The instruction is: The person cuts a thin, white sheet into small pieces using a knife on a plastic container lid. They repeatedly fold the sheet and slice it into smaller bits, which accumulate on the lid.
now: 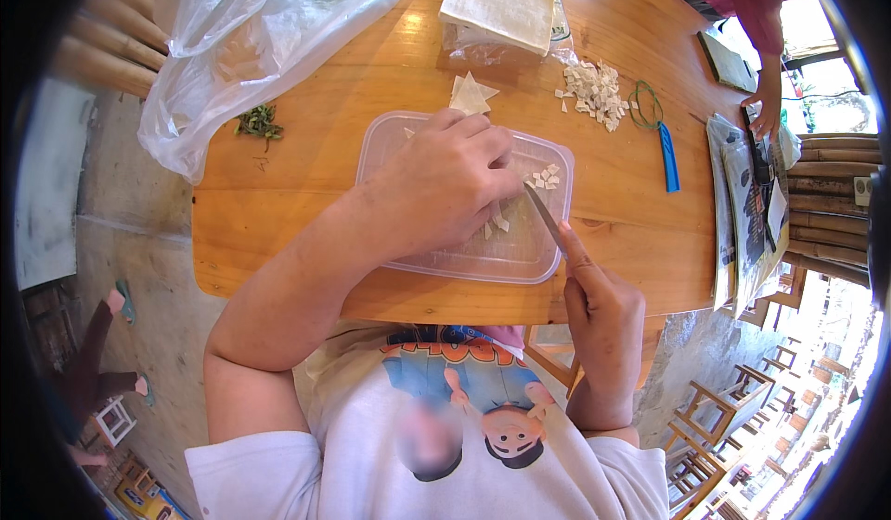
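Note:
My right hand (602, 297) holds a small knife (545, 214), forefinger along the back of its blade. The blade's tip is over a translucent plastic lid or shallow tray (445, 269) on the wooden table. Bent over the same plastic piece, my left hand (452, 172) presses down with curled fingers; whatever lies under them is mostly hidden. Small pale cut pieces (546, 177) lie right of my left hand, and a few pale strips (498, 222) show below it. Pale triangular sheets (472, 95) lie just beyond my fingers.
Behind are a stack of pale square sheets (498, 5) and a heap of cut bits (597, 92). A blue-handled tool (668, 158) lies right, near newspapers (748, 214). A plastic bag (264, 54) and green leaves (259, 125) are left. Another person's hand (768, 106) reaches in at right.

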### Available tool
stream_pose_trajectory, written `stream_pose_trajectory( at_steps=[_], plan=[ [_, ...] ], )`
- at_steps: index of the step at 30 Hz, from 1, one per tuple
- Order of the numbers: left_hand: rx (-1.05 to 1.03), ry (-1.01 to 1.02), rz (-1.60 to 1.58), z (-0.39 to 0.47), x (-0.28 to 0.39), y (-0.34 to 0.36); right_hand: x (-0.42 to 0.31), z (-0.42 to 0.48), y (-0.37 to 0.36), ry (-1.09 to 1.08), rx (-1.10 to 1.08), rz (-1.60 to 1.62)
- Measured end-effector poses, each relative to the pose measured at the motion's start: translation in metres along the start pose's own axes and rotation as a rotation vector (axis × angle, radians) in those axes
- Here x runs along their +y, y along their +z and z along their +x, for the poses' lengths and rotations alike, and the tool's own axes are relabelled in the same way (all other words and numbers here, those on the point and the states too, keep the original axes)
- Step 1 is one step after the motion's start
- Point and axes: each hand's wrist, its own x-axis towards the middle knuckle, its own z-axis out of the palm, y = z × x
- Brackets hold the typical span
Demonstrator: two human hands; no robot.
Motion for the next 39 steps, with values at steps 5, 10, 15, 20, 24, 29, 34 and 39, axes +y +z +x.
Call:
stream_pose_trajectory(
  at_steps=[5, 10, 15, 20, 24, 29, 34, 39],
  plan=[
    [-0.004, 0.02, -0.032, -0.001, -0.001, -0.005, -0.008, 0.0, 0.003, -0.018, 0.006, -0.112],
    [-0.025, 0.023, -0.025, -0.001, 0.0, -0.01, -0.001, -0.001, -0.003, 0.021, -0.01, 0.015],
    [-0.018, 0.025, -0.024, -0.001, 0.002, -0.01, -0.002, -0.001, -0.009, 0.026, -0.047, 0.068],
    [-0.034, 0.025, -0.012, -0.001, 0.002, -0.01, 0.0, 0.0, -0.006, -0.015, -0.045, 0.056],
    [-0.032, 0.021, -0.004, -0.002, 0.001, -0.01, 0.0, 0.002, -0.005, -0.036, -0.05, 0.037],
    [-0.025, 0.023, 0.001, -0.002, 0.001, -0.008, -0.003, 0.001, -0.003, -0.028, -0.055, -0.008],
    [-0.028, 0.012, 0.006, -0.001, 0.002, -0.011, -0.01, -0.001, 0.0, -0.069, -0.081, -0.215],
    [-0.072, -0.001, -0.095, -0.003, -0.003, -0.016, -0.002, 0.002, 0.001, -0.015, -0.057, -0.025]
  ],
)
